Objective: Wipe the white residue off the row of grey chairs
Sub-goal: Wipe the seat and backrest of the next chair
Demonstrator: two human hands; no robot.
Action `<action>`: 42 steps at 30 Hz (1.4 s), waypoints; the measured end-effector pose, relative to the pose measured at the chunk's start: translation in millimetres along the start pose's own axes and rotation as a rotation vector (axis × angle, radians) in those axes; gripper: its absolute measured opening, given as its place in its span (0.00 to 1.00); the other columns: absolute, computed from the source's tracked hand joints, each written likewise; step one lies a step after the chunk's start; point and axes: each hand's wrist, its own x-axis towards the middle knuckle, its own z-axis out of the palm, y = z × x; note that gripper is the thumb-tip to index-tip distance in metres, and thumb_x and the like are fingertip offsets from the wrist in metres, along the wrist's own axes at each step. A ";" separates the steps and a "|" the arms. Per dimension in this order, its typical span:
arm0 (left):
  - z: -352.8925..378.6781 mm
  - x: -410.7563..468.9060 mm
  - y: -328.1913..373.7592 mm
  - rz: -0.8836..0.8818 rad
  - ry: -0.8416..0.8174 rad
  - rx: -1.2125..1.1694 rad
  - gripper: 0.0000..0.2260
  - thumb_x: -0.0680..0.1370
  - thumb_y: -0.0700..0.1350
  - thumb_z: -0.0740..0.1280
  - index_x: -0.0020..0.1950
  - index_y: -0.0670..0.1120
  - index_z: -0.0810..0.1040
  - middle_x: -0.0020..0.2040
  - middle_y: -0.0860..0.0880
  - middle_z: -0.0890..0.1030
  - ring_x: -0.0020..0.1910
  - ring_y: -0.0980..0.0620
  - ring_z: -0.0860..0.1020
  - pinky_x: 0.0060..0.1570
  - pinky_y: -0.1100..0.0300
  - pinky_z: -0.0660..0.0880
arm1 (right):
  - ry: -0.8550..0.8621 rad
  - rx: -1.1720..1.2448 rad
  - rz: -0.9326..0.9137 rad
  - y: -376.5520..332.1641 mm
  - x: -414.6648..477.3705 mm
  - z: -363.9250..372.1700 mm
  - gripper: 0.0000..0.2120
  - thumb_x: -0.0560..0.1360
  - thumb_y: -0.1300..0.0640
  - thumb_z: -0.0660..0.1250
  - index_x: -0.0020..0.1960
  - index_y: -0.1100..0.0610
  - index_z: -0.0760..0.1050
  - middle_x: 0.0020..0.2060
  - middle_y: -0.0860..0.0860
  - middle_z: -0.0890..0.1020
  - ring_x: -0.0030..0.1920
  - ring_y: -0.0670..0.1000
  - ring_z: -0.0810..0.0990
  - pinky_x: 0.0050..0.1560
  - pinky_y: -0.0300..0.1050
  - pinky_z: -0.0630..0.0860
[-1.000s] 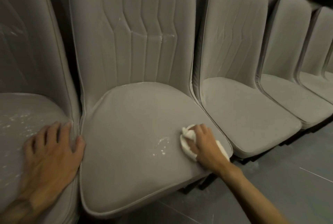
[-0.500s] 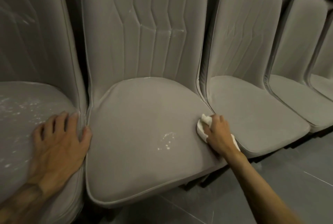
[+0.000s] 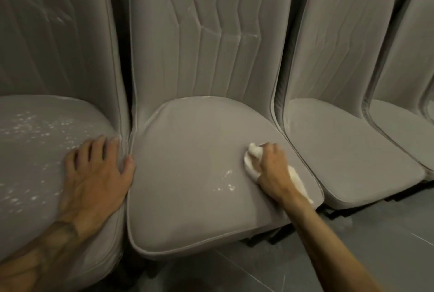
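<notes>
Dark grey tiled floor (image 3: 352, 256) nearest, under the front edges of a row of grey velvety upholstered chairs (image 3: 187, 233) set tight side by side.

Left hand (image 3: 94, 174) spread flat, fingers splayed on the right edge of the leftmost seat cushion (image 3: 35, 150), thumb reaching across the gap onto the middle seat cushion (image 3: 187, 146). By the look of it a brace: weight taken there while leaning in, both chairs steadied against the rubbing.

Right hand (image 3: 273, 169) curled round a crumpled white cloth (image 3: 254, 151), pressing it down on the right side of the middle seat cushion, close to its right edge, a loose tail trailing out under the wrist toward the front corner. Bunched rather than opened out, probably for firmer pressure on a small spot.

Just left of the cloth, a small patch of white specks (image 3: 227, 180), not yet wiped; likely next in line for a short stroke leftward. Leftmost seat cushion thickly speckled too, so plenty of the job left.

Beyond, thin white streaks along the stitched seams of the middle chair's pleated backrest (image 3: 211, 45). Farther right, two more grey chairs (image 3: 347, 150), seemingly free of marks.
</notes>
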 end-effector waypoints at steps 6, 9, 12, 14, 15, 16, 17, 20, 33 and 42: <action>3.3 0.0 -1.2 0.007 0.015 0.002 0.26 0.79 0.57 0.55 0.70 0.42 0.72 0.67 0.36 0.73 0.66 0.34 0.71 0.63 0.37 0.66 | -0.033 0.213 -0.337 -17.3 -27.8 7.4 0.14 0.83 0.50 0.61 0.66 0.53 0.73 0.57 0.51 0.74 0.57 0.54 0.74 0.61 0.49 0.70; 3.2 1.1 -0.9 0.001 0.018 0.011 0.26 0.80 0.58 0.54 0.70 0.42 0.72 0.66 0.37 0.73 0.65 0.35 0.71 0.62 0.37 0.66 | -0.036 0.081 -0.082 10.9 7.8 7.8 0.17 0.84 0.50 0.58 0.69 0.57 0.69 0.62 0.54 0.73 0.61 0.57 0.72 0.64 0.48 0.66; 5.1 1.0 -1.6 0.007 0.019 0.014 0.26 0.79 0.57 0.55 0.71 0.42 0.71 0.67 0.38 0.73 0.65 0.35 0.71 0.62 0.37 0.66 | -0.021 0.054 0.003 -12.0 13.5 7.4 0.17 0.83 0.50 0.58 0.68 0.59 0.70 0.62 0.56 0.74 0.60 0.58 0.72 0.63 0.49 0.66; 6.9 0.8 -3.4 0.006 0.023 0.013 0.26 0.79 0.57 0.55 0.71 0.43 0.71 0.67 0.38 0.72 0.65 0.35 0.71 0.62 0.37 0.66 | 0.003 0.165 -0.160 -42.6 -7.5 10.6 0.16 0.82 0.51 0.62 0.66 0.58 0.74 0.58 0.56 0.76 0.57 0.58 0.74 0.60 0.51 0.69; 7.9 0.4 -4.2 0.006 0.024 0.015 0.26 0.79 0.57 0.55 0.71 0.43 0.71 0.67 0.38 0.72 0.65 0.35 0.71 0.62 0.37 0.66 | 0.000 0.250 -0.253 -54.1 -20.8 10.1 0.14 0.82 0.51 0.63 0.64 0.57 0.75 0.56 0.55 0.76 0.55 0.57 0.74 0.59 0.51 0.70; 8.6 0.2 -5.0 0.010 0.025 0.015 0.26 0.79 0.57 0.55 0.71 0.43 0.71 0.67 0.38 0.72 0.65 0.35 0.70 0.62 0.37 0.66 | -0.023 0.329 -0.325 -60.9 -34.2 7.1 0.13 0.82 0.50 0.63 0.62 0.56 0.75 0.55 0.53 0.75 0.54 0.55 0.74 0.58 0.49 0.71; 9.1 0.4 -5.5 0.014 0.029 0.014 0.26 0.80 0.58 0.54 0.71 0.42 0.71 0.67 0.38 0.72 0.65 0.35 0.70 0.62 0.37 0.66 | -0.045 0.369 -0.362 -60.0 -40.3 4.4 0.11 0.82 0.49 0.63 0.61 0.54 0.74 0.54 0.50 0.74 0.54 0.53 0.73 0.58 0.47 0.70; 8.3 1.4 -4.3 0.015 0.038 0.025 0.26 0.80 0.58 0.53 0.70 0.42 0.71 0.66 0.38 0.72 0.65 0.35 0.70 0.61 0.37 0.66 | -0.038 0.259 -0.323 -31.0 -15.2 3.9 0.13 0.83 0.50 0.62 0.65 0.53 0.73 0.59 0.51 0.74 0.59 0.54 0.74 0.63 0.48 0.69; 6.0 1.1 -1.7 0.002 0.024 0.047 0.25 0.80 0.57 0.54 0.70 0.43 0.72 0.66 0.39 0.73 0.65 0.36 0.71 0.64 0.38 0.66 | -0.064 0.282 -0.403 -54.8 26.7 7.7 0.15 0.83 0.50 0.62 0.63 0.59 0.74 0.57 0.56 0.76 0.58 0.58 0.74 0.63 0.51 0.68; -0.6 0.5 0.1 0.001 -0.013 0.063 0.23 0.81 0.55 0.55 0.68 0.43 0.73 0.65 0.39 0.74 0.64 0.37 0.71 0.63 0.39 0.66 | -0.062 0.375 -0.567 -114.2 19.5 6.1 0.08 0.83 0.48 0.62 0.56 0.51 0.75 0.52 0.54 0.78 0.52 0.55 0.75 0.57 0.47 0.69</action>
